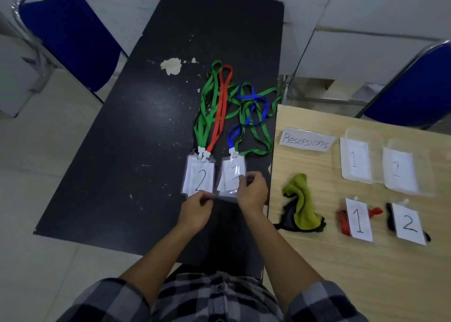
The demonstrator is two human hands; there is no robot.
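Two tables are seen side by side: a black table (146, 126) straight ahead and a wooden table (366, 273) at the right. Near the right edge of the black table, three kinds of lanyards are spread away from the person: green lanyards (205, 116), a red lanyard (220, 116) and a blue lanyard (246, 124), the last tangled with green loops. At their near ends two clear holders are laid just beside each other. The badge holder marked 2 (200, 175) and the badge holder marked 1 (233, 172) are both set with the long axis running away from the person, clips pointed to the far end and digits upright to the viewer. The lower edge of the 2 holder is pinched by the left hand (196, 209), thumb against curled fingers. The lower right side of the 1 holder is pinched by the right hand (252, 192). Both lower edges are covered by the hands. Several sheets seem stacked under each holder, but their count cannot be made out.
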